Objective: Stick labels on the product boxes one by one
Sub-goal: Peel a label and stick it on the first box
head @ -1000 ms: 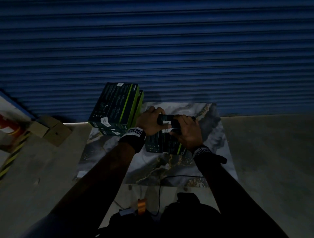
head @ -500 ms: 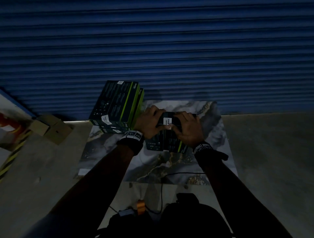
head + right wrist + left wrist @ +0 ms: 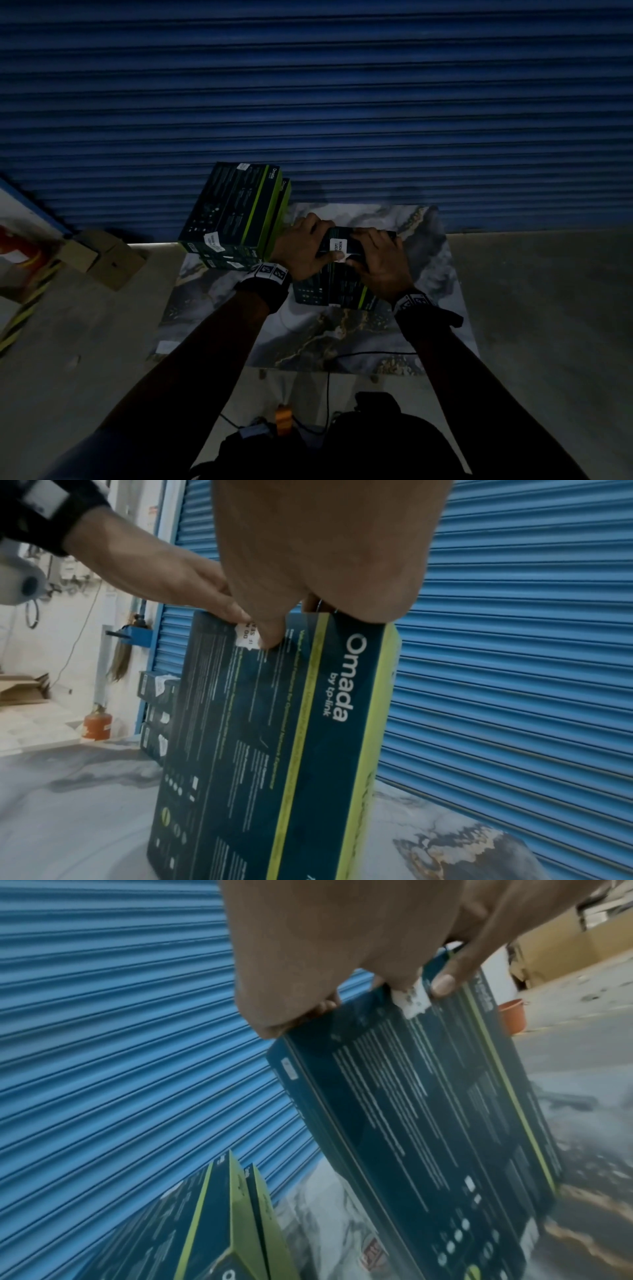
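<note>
A dark teal product box [image 3: 329,291] with a lime stripe stands upright on a marble tile [image 3: 308,335]. My left hand [image 3: 301,246] grips its top left edge and my right hand [image 3: 376,263] grips the top right. Between them a white label [image 3: 338,247] is folded over the top edge. In the right wrist view my right thumb presses the label [image 3: 248,639] onto the box face [image 3: 274,737]. The left wrist view shows the same label [image 3: 413,999] on the box [image 3: 428,1110]. A stack of labelled boxes [image 3: 236,209] lies to the left.
A blue roller shutter [image 3: 308,102] closes off the back. Brown cartons [image 3: 102,257] sit on the floor at the left, with a red extinguisher [image 3: 97,726] beyond. An orange bucket [image 3: 512,1015] stands to the right. A thin cable [image 3: 359,354] crosses the tile's near edge.
The label now lies folded over the box's top edge, with my right thumb moved onto it. Both hands stay at the top of the upright box.
</note>
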Motion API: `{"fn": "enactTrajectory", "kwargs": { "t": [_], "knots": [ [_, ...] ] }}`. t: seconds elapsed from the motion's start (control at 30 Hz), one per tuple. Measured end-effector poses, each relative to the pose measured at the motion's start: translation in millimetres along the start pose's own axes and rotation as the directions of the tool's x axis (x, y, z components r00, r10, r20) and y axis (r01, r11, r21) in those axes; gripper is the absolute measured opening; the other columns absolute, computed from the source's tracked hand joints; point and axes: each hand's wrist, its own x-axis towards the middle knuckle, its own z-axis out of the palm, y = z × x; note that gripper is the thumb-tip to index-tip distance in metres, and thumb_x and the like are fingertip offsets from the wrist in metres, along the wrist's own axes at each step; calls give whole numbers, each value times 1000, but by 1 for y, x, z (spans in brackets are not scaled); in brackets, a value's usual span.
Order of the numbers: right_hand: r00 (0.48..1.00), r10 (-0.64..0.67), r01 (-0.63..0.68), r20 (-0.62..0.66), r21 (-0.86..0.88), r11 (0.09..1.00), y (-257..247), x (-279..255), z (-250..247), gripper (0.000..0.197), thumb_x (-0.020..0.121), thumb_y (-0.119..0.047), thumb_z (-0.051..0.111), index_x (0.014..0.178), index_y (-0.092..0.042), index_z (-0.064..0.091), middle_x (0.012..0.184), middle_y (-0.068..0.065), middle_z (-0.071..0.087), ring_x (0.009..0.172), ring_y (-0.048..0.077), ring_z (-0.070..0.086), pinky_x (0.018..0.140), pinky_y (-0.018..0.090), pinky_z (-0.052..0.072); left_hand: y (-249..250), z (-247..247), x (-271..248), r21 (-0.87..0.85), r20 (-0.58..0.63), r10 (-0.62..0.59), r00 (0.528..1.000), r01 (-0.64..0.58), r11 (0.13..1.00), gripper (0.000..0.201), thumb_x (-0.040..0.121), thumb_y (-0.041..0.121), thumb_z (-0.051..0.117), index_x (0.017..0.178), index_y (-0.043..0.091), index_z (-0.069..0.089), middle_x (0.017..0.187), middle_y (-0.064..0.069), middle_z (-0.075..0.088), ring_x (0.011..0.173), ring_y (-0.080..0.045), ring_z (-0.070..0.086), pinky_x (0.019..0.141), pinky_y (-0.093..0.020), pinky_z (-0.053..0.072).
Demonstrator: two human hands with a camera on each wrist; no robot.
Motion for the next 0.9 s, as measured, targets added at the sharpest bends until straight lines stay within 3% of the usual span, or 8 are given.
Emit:
{"fn": "enactTrajectory", "kwargs": {
  "t": [0.17, 0.27, 0.4, 0.5, 0.73, 0.9],
  "knots": [
    [1000, 12, -13, 25, 13, 1000, -1, 2, -2, 60, 88, -45, 67, 140, -18, 51, 137, -1, 55, 117, 25, 53, 91, 42, 38, -2, 7, 1, 162, 47, 40, 998, -47, 986, 81, 86, 70, 59, 147, 21, 40, 131, -7, 47, 116, -32, 51, 78, -42, 51],
    [999, 10, -11, 46, 11, 1000, -2, 4, -2, 65, 81, -38, 71, 140, -17, 51, 137, 0, 55, 117, 26, 54, 91, 43, 40, 0, 6, 2, 162, 66, 20, 998, -30, 986, 86, 81, 67, 66, 148, 21, 37, 132, -7, 45, 118, -32, 50, 81, -44, 53],
    [998, 6, -6, 59, 12, 1000, -1, 3, -6, 73, 74, -38, 71, 140, -18, 49, 137, -1, 54, 119, 24, 53, 90, 43, 39, 2, 7, 4, 99, 28, -8, 1000, 5, 995, 92, 76, 86, 54, 143, 24, 42, 129, -4, 48, 117, -30, 51, 84, -43, 52],
    [998, 6, -6, 59, 1, 1000, -3, 3, -6, 74, 73, -38, 72, 141, -18, 49, 137, 0, 54, 119, 24, 52, 90, 42, 38, 4, 10, 4, 112, -19, -30, 999, 32, 993, 85, 83, 86, 42, 139, 23, 46, 126, -4, 51, 114, -30, 53, 82, -44, 54],
    [999, -1, 1, 35, 4, 1000, 0, 8, -5, 71, 73, -36, 70, 139, -16, 51, 135, 1, 56, 116, 26, 54, 89, 41, 36, 5, 9, 9, 178, 9, -10, 1000, 9, 984, 84, 78, 79, 59, 138, 22, 45, 126, -6, 49, 116, -32, 51, 82, -47, 53],
    [999, -12, 13, -47, 16, 1000, -1, 6, -2, 60, 81, -36, 63, 136, -16, 55, 132, 1, 58, 114, 24, 55, 90, 40, 38, -2, 7, 8, 122, -50, 20, 999, -14, 992, 79, 89, 83, 43, 138, 22, 49, 124, -4, 52, 111, -29, 54, 80, -40, 53]
  ]
}}
